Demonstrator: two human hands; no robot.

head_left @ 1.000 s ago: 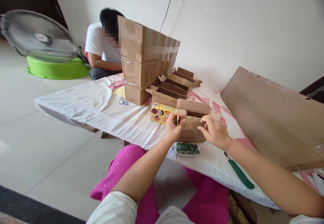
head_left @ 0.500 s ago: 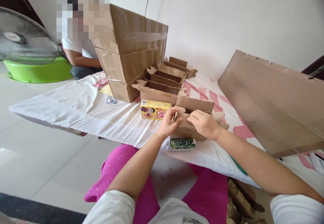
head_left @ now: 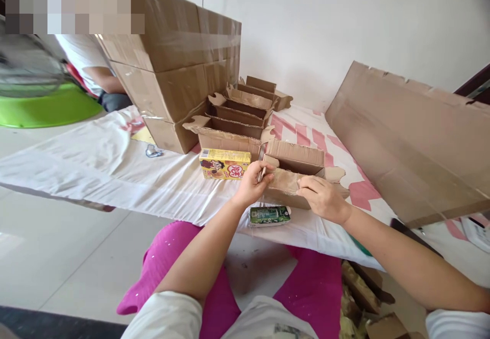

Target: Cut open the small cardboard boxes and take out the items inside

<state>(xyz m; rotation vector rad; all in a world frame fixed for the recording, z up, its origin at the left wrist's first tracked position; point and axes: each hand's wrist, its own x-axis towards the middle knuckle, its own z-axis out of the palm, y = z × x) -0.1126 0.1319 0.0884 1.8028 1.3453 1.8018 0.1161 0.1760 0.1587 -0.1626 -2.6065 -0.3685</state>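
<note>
An open cardboard box stands on the cloth in front of me, its flaps raised. My left hand is closed on the box's near left flap, thumb and fingers pinching the cardboard. At the near top edge, my right hand has its fingertips pressed together on the front panel, where brownish tape shows; whether they hold tape or cardboard I cannot tell. A yellow printed carton stands just left of my left hand. Below the box lies a small dark green printed pack.
Several open boxes line up behind. Large taped cartons are stacked at left, with a person beyond them. A big cardboard sheet leans at right. Cardboard scraps lie below the white cloth.
The view has shifted a little. My right hand has moved right along the box's near edge, away from my left hand, which keeps its pinch on the flap.
</note>
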